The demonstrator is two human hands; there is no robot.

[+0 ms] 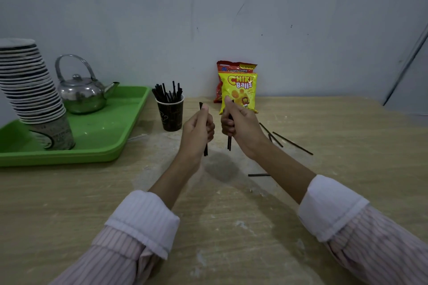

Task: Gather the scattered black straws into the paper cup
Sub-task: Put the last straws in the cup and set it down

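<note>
A dark paper cup stands upright beside the green tray, with several black straws sticking out of it. My left hand is raised just right of the cup and grips a black straw held upright. My right hand is close beside it, closed on black straws whose ends hang below the fist. Loose black straws lie on the wooden table right of my right hand. One more straw lies partly hidden under my right forearm.
A green tray at the left holds a metal kettle and a leaning stack of paper cups. Two snack bags stand against the grey wall behind my hands. The table's right edge runs at the far right.
</note>
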